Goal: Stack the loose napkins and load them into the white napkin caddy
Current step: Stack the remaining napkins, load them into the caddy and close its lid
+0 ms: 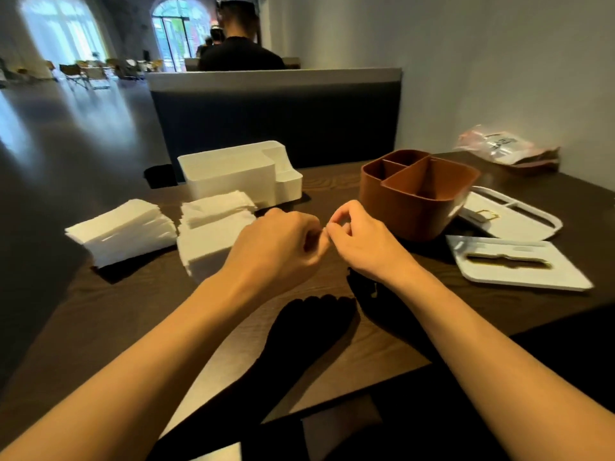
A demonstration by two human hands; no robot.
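The tabletop [139, 314] is dark wood and carries everything in play; its left edge runs close beside the outer napkin pile, so a careless sweep there could send sheets to the floor. The white napkin caddy [233, 171] stands at the far side, open at the top and, as far as can be seen, with no napkins in it; loading is judged not yet begun. The brown divided caddy [416, 197] stands near the right hand, and two white lids [519, 264] with brass fittings lie well right of it; a wide reach to the right could knock either. Two piles of loose napkins lie left of centre: the left napkin stack [123, 227] sits fanned and uneven, and the near napkin stack [213, 234] lies just in front of the white caddy with its upper sheets skewed against the lower. Both piles are likely to shear or shed sheets if lifted from one side only, and ragged edges may catch on the caddy's rim. The left hand [276, 244] hovers above the tabletop with fingers curled and nothing visible in them. The right hand [359, 241] meets it fingertip to fingertip, fingers curled; whether anything is pinched there cannot be told. Neither hand touches a napkin.
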